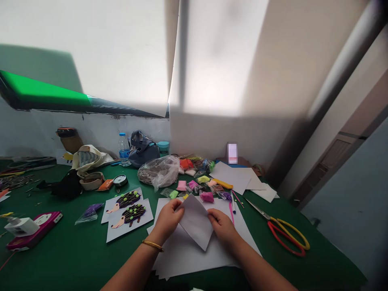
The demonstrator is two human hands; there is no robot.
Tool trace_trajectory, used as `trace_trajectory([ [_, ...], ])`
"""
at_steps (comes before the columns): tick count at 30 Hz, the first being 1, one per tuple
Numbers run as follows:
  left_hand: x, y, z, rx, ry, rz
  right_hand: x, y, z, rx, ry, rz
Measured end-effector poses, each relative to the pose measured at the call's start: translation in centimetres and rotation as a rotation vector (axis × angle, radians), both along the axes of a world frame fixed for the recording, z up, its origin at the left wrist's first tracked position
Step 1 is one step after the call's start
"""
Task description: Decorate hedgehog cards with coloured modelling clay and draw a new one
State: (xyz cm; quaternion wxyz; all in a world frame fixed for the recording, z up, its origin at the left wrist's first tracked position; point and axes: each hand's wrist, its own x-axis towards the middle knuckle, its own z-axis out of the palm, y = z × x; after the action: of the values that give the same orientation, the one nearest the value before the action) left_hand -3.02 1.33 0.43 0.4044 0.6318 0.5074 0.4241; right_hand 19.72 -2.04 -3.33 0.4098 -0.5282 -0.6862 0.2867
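A small sheet of white paper (196,222) is held up at a tilt between my two hands, above a stack of larger white sheets (184,260). My left hand (169,216) pinches its left edge, and a gold bangle (153,245) circles that wrist. On the opposite edge, my right hand (222,226) grips the paper between thumb and fingers. Just beyond the stack lie small bags of coloured clay, among them a pink one (207,197). Two cards with clay hedgehogs (133,213) lie to the left, dark-bodied with green dots.
Scissors with red and yellow handles (286,234) lie open at right, near a pen (233,202). More white paper (233,178) rests behind. A plastic bag (159,171), water bottle (123,149) and blue-grey bag (142,151) stand along the wall. A magenta power bank (38,231) sits far left.
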Motion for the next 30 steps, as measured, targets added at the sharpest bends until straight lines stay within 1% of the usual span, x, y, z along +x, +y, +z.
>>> trace_trajectory([
  [2,-0.4,-0.1,0.1,-0.001,0.197,-0.024,0.1,0.0,0.0,-0.011,-0.001,-0.071],
  [5,-0.6,-0.8,0.4,0.008,0.568,-0.064,0.4,0.0,-0.1,-0.019,0.004,-0.164],
  [7,-0.4,-1.3,0.6,0.066,0.784,-0.073,0.4,0.1,-0.2,0.003,-0.009,-0.183],
  [9,0.0,-1.7,0.8,0.175,0.881,-0.038,0.4,0.3,-0.1,0.029,-0.029,-0.179],
  [11,0.6,-1.9,0.8,0.262,0.881,0.004,0.3,0.5,-0.1,0.050,-0.051,-0.159],
  [13,1.2,-1.8,0.6,0.289,0.853,0.008,0.2,0.8,0.0,0.065,-0.075,-0.138],
  [18,2.0,-1.4,-0.2,0.285,0.856,-0.132,0.4,1.2,0.5,0.072,-0.194,-0.102],
  [21,2.0,-1.5,-0.7,0.290,0.873,-0.146,0.7,1.5,1.0,0.087,-0.345,-0.092],
  [23,2.0,-1.6,-0.8,0.293,0.869,-0.137,0.8,1.8,1.5,0.127,-0.456,-0.127],
  [26,2.0,-1.7,-1.0,0.290,0.853,-0.123,0.8,3.0,2.2,0.190,-0.621,-0.218],
  [30,1.9,-1.9,-1.2,0.308,0.833,-0.101,0.1,5.3,2.7,0.197,-0.787,-0.266],
])
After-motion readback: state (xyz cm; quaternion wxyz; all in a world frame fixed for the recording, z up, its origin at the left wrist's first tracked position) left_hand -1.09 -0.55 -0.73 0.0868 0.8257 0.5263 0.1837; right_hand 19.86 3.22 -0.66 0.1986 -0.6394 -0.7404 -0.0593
